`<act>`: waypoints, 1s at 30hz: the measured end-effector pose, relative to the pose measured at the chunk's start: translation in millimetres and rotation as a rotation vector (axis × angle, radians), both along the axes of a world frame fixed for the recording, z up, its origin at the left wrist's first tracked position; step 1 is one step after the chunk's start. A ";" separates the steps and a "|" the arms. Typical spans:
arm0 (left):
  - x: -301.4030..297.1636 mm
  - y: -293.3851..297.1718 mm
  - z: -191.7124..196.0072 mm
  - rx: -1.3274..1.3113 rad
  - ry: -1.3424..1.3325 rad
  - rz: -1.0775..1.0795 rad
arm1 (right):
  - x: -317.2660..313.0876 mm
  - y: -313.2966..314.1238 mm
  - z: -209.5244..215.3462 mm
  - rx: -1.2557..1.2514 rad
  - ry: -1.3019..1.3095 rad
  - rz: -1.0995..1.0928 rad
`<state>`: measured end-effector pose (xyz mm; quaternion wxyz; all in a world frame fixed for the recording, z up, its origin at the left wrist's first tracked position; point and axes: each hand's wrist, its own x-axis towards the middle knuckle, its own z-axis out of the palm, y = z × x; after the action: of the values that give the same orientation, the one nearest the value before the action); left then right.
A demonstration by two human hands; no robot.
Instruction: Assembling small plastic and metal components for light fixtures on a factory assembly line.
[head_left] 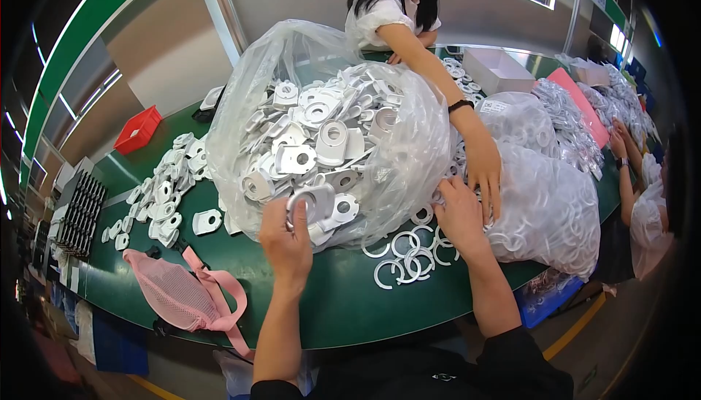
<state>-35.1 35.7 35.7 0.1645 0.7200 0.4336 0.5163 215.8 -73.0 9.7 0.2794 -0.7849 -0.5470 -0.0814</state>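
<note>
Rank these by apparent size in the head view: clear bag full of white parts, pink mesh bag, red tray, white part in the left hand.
1. Clear bag
2. Pink mesh bag
3. Red tray and white part in the left hand: too alike to rank, and the part is nearer the camera.

Left hand [285, 245]: thumb upright, fingers curled in a grip;
Right hand [461, 216]: stretched forward, fingers bent, fingertips partly hidden;
Forearms [281, 330]: bare, extended forward

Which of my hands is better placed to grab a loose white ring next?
Probably your right hand: it's nearer the loose white rings, while your left hand holds a holed white plastic part.
</note>
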 end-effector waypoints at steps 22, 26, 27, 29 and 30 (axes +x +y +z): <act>31.4 -30.9 -28.5 -1.198 -0.474 -1.053 | -60.0 4.6 20.3 0.286 0.649 0.548; 29.5 -23.9 -28.7 -1.212 -0.588 -0.903 | -31.6 1.3 20.4 0.229 0.650 0.508; 29.0 -22.5 -28.5 -1.204 -0.629 -0.862 | -28.0 -0.6 25.7 0.083 0.605 0.475; 27.6 -21.6 -26.6 -1.225 -0.659 -0.818 | -24.4 -2.5 32.1 -0.152 0.445 0.388; 28.7 -21.5 -27.0 -1.255 -0.700 -0.827 | -21.4 -4.1 27.6 -0.151 0.445 0.383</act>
<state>-6.4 14.1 8.6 0.8377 0.3935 0.2649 0.2705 194.4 -77.1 37.3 0.3435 -0.6846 -0.6148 0.1879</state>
